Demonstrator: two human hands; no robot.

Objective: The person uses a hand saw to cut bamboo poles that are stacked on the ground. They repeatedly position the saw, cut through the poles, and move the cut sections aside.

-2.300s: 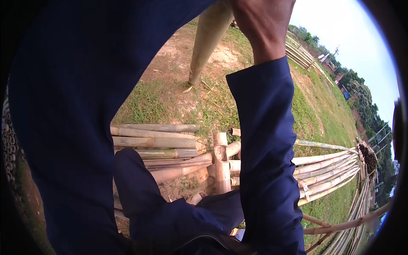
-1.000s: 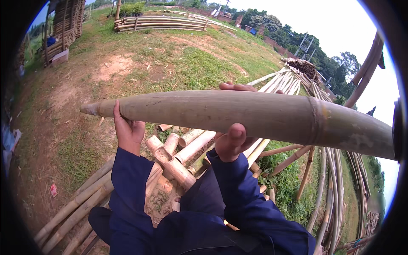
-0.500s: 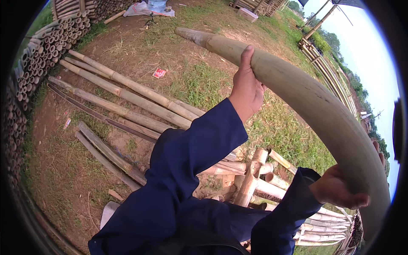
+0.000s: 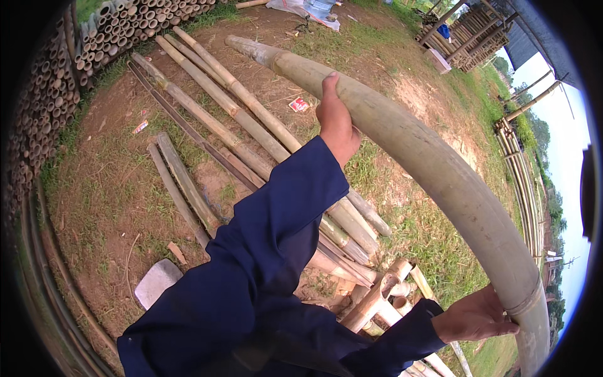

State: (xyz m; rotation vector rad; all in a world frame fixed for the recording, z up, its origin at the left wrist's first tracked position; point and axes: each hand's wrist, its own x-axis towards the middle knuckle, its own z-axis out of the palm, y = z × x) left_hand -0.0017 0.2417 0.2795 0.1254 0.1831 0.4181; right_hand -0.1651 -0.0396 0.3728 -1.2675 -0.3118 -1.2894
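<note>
A thick, pale green-brown bamboo pole (image 4: 433,163) is held up in front of me, slanting from the upper middle down to the lower right; the fisheye bends its outline. My left hand (image 4: 339,119) grips it toward its far end, thumb laid over the top and the other fingers hidden beneath. Nearer the lower right, my right hand (image 4: 477,317) clasps the pole from below, close to a raised node ring. Dark blue sleeves cover both my forearms. Below the pole lie several cut bamboo pieces (image 4: 377,301), one with a notch, partly covered by my arms.
Several long bamboo poles (image 4: 251,129) lie on the ground to the left. Stacked bamboo (image 4: 125,31) rises behind them. A pale slab (image 4: 157,283) lies by my left arm. Farther off are a red-and-white packet (image 4: 299,104), a white sack (image 4: 326,12) and a bamboo rack (image 4: 468,38).
My view has swung to the right, so the ground poles appear shifted rightward and a shelter now shows at the upper right. Both hands still grip the pole; its node ring now shows.
</note>
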